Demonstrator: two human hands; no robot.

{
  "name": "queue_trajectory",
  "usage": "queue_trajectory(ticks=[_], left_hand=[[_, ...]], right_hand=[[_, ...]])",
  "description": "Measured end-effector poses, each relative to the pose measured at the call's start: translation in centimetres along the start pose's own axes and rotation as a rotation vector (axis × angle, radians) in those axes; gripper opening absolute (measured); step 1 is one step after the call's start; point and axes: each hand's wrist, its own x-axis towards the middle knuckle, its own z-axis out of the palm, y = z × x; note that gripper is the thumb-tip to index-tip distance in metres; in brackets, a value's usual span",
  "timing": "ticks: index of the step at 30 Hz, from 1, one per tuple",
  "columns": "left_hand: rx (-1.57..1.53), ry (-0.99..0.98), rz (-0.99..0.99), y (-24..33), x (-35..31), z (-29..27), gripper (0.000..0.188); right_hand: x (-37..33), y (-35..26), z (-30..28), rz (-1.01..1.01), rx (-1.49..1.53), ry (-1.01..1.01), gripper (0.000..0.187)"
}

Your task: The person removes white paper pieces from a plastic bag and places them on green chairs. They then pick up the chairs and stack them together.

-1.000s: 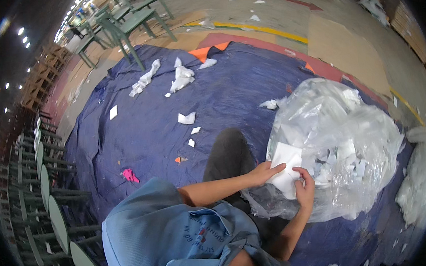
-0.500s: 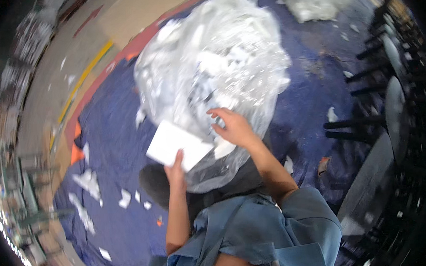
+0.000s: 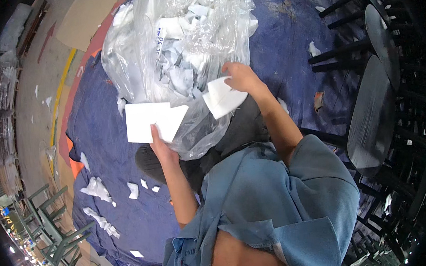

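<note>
My left hand [image 3: 164, 150] grips white foam sheets [image 3: 145, 122], its thumb lying over their lower edge. One sheet is squared, and a slanted edge of another sticks out to its right. My right hand [image 3: 244, 78] pinches a smaller white foam piece [image 3: 223, 98] by its upper right side, fingers bent. Both hands are over the near side of a big clear plastic bag [image 3: 122, 72], which rests against my legs. Inside the bag lie many white and pale blue scraps [image 3: 182, 78], with blue handwriting on part of it.
A dark blue tarp [image 3: 145, 222] covers the floor, with torn white scraps [image 3: 97, 188] lying on it at left. Black chairs [image 3: 372, 117] are stacked along the right. Green chair frames [image 3: 56, 228] stand at lower left, and a yellow floor line [image 3: 64, 89] runs beyond the tarp.
My right hand was over the bag with its fingers apart and now holds a white foam piece. My left hand keeps its sheets, now turned more level. The whole view has shifted.
</note>
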Motion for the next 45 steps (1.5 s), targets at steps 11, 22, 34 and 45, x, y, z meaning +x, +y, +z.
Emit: queue_trajectory(ticks=[11,22,34,45], left_hand=[[-0.068,0.008,0.024,1.0,-1.3,-1.4,0.060],[0.084,-0.013,0.068,0.0,-1.9,-0.2,0.057],[0.179,0.057,0.050,-0.5,-0.2,-1.3,0.062],[0.253,0.173,0.094,-0.7,0.1,-1.2,0.054]], right_hand=[[0.8,-7.8,-2.6,0.050,0.781,0.354,0.031],[-2.7,-14.2,5.2,-0.191,0.934,0.229,0.021],[-1.0,-7.9,3.5,-0.168,0.084,0.579,0.065],[-7.1,-5.3,1.4,0.071,0.259,-0.047,0.035]])
